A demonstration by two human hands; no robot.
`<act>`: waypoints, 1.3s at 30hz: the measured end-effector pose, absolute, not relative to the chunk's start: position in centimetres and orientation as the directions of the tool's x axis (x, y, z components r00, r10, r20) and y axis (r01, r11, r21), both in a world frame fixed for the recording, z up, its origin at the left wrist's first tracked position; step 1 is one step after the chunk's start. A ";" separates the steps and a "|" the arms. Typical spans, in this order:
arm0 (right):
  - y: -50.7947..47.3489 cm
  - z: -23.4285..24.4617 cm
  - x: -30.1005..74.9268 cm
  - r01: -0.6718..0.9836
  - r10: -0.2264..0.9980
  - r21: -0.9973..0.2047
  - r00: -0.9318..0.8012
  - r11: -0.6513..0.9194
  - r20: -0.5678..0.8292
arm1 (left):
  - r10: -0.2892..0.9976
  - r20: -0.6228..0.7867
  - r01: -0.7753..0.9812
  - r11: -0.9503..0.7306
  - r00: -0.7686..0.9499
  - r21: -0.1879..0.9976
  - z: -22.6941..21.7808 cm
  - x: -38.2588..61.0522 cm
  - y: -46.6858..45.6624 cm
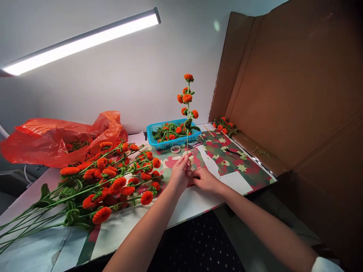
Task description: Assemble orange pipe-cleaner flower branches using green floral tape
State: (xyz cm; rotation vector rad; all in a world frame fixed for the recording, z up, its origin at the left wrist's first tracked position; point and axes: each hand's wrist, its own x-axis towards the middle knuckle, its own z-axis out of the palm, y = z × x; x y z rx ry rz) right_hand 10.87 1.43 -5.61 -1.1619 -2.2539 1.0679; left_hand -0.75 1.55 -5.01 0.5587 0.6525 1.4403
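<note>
My left hand (179, 173) pinches the bottom of a thin green stem and holds it upright. That flower stem (187, 99) carries several orange pompom blooms and green leaves. Beside it, my right hand (204, 179) rests on the table with fingers curled toward the stem's base; what it grips, if anything, is hidden. A pile of finished orange flower stems (113, 181) lies on the table to the left of my left hand.
A blue basket (153, 139) of orange blooms stands behind the hands, with a small tape roll (175, 149) in front. An orange plastic bag (62, 136) lies at the back left. Brown cardboard (289, 83) walls the right side. More blooms (224, 126) lie by it.
</note>
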 end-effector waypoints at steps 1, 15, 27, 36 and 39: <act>1.5 -5.5 10.6 0.584 0.833 -0.739 -0.550 0.335 -0.057 | 0.997 -0.075 -0.708 0.066 0.018 0.703 -5.1 -0.9 1.6; 1.6 -3.0 7.0 0.924 0.950 -0.343 -0.247 0.170 -0.193 | 0.997 -0.062 -0.650 0.071 0.036 0.756 -5.4 -1.4 1.3; 0.4 -5.3 9.1 0.813 0.890 -0.366 -0.438 0.453 0.127 | 0.998 0.019 -0.704 0.025 0.055 0.710 -3.2 -2.6 1.0; 1.2 -7.0 9.4 0.810 0.861 -0.311 -0.416 0.497 0.293 | 0.995 0.034 -0.726 0.044 0.093 0.687 1.1 -2.9 -2.9; 0.4 -6.3 9.7 0.788 0.827 -0.316 -0.392 0.528 0.403 | 0.993 0.033 -0.767 0.069 0.117 0.638 3.6 -3.7 -5.1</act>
